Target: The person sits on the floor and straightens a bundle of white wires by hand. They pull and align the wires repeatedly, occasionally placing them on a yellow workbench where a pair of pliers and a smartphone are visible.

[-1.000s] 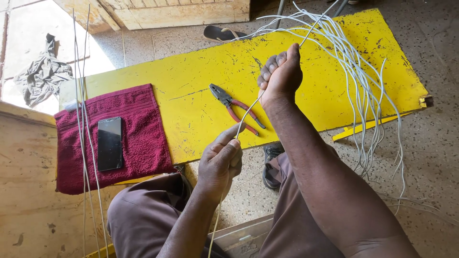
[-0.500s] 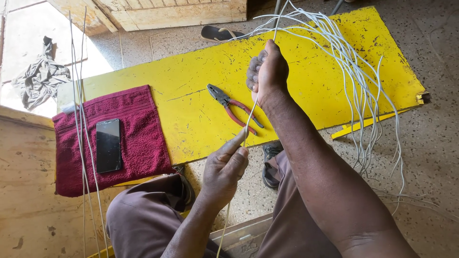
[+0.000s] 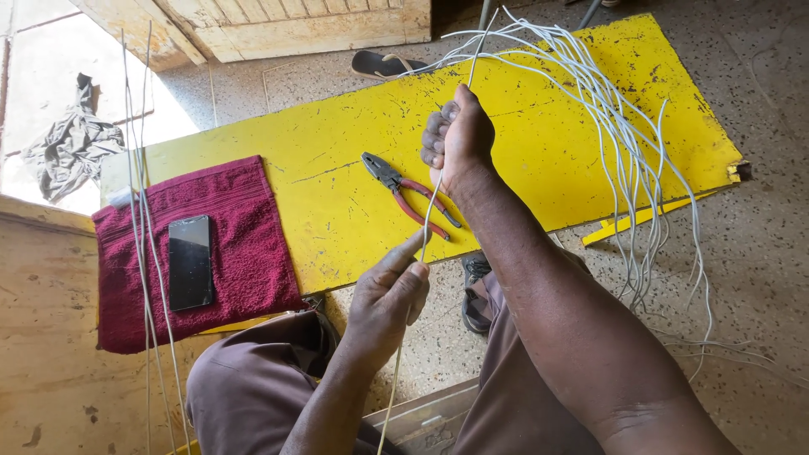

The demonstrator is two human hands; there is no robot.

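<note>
My right hand (image 3: pixel 458 135) is closed in a fist around a thin white wire (image 3: pixel 431 205), raised over a yellow board (image 3: pixel 539 160). The same wire runs down to my left hand (image 3: pixel 386 295), which pinches it between thumb and forefinger just off the board's near edge. Below that hand the wire continues between my knees. Red-handled pliers (image 3: pixel 408 194) lie on the board, between the two hands. A bundle of white wires (image 3: pixel 624 126) spreads over the board's right part and hangs over its edge to the floor.
A dark red towel (image 3: pixel 244 244) with a black phone (image 3: pixel 190 261) on it covers the board's left end. Several thin wires (image 3: pixel 143 253) cross it lengthwise. A sandal (image 3: pixel 383 63) and wooden planks (image 3: pixel 286 29) lie beyond the board, a grey rag (image 3: pixel 72 147) at far left.
My right hand has slid further up along the wire, away from me. My left hand has kept its pinch lower on the wire, with the stretch between them longer.
</note>
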